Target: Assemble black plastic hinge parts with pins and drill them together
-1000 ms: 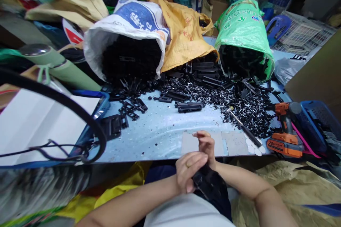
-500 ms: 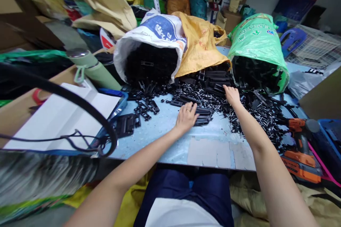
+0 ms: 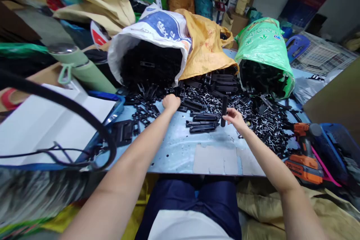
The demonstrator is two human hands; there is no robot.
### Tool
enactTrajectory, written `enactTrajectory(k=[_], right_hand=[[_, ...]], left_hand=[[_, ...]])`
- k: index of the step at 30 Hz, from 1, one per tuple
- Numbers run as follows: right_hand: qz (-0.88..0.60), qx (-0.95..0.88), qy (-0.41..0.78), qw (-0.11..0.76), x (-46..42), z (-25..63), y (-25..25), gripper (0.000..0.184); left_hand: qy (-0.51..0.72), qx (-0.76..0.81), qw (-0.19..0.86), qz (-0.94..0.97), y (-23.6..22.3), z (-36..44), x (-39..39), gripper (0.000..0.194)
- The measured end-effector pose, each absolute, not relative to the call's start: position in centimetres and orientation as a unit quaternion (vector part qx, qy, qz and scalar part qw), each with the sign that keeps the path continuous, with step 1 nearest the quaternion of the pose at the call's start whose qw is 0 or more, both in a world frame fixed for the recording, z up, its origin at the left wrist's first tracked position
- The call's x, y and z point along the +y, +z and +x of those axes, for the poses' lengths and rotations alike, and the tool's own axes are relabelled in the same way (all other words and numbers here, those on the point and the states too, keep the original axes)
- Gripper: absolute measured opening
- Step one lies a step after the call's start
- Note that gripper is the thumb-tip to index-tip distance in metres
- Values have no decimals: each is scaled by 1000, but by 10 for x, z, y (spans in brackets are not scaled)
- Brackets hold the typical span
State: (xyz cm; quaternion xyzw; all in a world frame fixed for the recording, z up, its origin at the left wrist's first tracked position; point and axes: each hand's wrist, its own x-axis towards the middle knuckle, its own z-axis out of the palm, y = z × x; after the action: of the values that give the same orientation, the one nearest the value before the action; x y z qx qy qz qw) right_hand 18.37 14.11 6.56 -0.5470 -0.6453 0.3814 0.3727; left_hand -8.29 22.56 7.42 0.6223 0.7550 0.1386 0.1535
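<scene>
My right hand (image 3: 235, 118) pinches a long black plastic strip (image 3: 224, 110), held upright above the table. Curled in among the loose black parts by the mouth of the white sack (image 3: 115, 58) is my left hand (image 3: 171, 102); its fingertips are hidden, so what they hold does not show. Between the hands lies a small stack of long black plastic pieces (image 3: 203, 126), laid side by side. Behind and right of it spreads a heap of small screws and black bits (image 3: 261, 127).
An orange sack (image 3: 204, 50) and a green sack (image 3: 261, 41) lie on their sides at the back, black parts spilling out. An orange cordless drill (image 3: 303, 157) is at the right edge. Left are a green flask (image 3: 84, 67), white paper (image 3: 53, 120) and a black cable (image 3: 70, 108).
My left hand has left the stacked pieces and moved back left to the loose parts. My right hand has come nearer from the pile, now with the black strip raised.
</scene>
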Motion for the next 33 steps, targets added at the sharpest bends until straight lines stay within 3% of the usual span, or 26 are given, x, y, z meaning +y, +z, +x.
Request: enactTrajectory(k=[3,6,11,16,20,24,27,30,33], right_hand=[[-529,-684,377,332,102,178,64,46],[-544,-765,243,245,68,180,60,51],[-529,-845,24,71,22,170,43,30],[-508,-861,8,37,14,148,40,41],[-555,-816,133,96,26,138,43,39],[-546,-666,424,279,26,125,42,48],[-506,-521,589,356,22,108,40,58],[-492,-461,623,397,20,98,39,65],[-488,-527,573,394,23,103,42,64]], left_hand=[[129,720,126,670,81,-92,186,39],[96,651,136,741,76,-101,123,31],[-14,568,121,814,46,-98,37,22],[95,528,58,842,13,-84,30,28],[188,472,120,853,5,-81,34,21],[300,455,220,809,20,-78,27,27],[359,472,313,742,34,-67,24,34],[389,482,382,686,41,-56,23,37],[422,475,351,688,43,-54,22,36]])
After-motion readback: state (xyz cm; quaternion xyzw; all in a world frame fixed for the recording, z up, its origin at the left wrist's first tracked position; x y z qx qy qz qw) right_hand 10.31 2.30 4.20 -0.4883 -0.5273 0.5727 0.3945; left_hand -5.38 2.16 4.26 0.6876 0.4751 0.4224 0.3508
